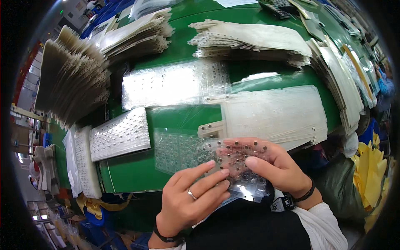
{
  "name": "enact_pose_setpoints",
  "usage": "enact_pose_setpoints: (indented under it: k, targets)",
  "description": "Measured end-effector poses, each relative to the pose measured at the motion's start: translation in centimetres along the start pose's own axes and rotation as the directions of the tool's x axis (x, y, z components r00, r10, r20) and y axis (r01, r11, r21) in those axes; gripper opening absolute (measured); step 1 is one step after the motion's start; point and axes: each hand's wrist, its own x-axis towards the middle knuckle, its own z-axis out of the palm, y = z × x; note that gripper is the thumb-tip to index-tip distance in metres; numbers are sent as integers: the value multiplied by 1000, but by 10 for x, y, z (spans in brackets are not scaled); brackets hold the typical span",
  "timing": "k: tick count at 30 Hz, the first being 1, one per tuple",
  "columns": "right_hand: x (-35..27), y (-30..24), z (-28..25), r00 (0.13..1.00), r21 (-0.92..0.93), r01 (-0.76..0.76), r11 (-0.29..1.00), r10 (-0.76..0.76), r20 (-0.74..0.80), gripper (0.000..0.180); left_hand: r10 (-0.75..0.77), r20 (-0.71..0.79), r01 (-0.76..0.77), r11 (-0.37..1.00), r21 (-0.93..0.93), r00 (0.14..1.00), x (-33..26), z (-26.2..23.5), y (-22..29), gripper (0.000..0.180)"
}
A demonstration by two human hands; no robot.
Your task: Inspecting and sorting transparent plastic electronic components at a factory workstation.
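Observation:
A clear plastic sheet studded with small domes and dark dots (187, 152) is held just above the near edge of the green table (133, 171). My right hand (277, 164) grips its right end, thumb on top. My left hand (193, 196), with a ring on one finger, presses its fingertips on the sheet's lower middle. Just behind the sheet lies a wide translucent white sheet with holes (275, 114).
A shiny dimpled sheet (175, 85) and a white dimpled pad (121, 135) lie on the left of the table. Tall stacks of pale sheets (71, 79) (250, 39) (341, 83) ring the table. Yellow material (371, 171) hangs at the right. A person in blue (385, 85) is at far right.

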Motion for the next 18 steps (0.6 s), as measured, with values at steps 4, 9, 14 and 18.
enact_pose_setpoints:
  k: [4,9,14,18]
  targets:
    - [-1,3,-2,1000,-10,21,1000,-20,19,38,-106,-200,76,986,-149,974,4,0,-3,31]
    - [-6,11,-5,994,-100,80,992,-73,79,37,-261,-208,244,964,-101,943,15,11,-8,29]
    - [-10,11,-3,981,-305,196,932,-183,70,42,-385,-159,300,871,-389,909,17,9,-5,22]
    - [-4,11,4,780,-727,430,536,-625,0,56,-407,-93,342,853,-395,908,17,4,2,17]
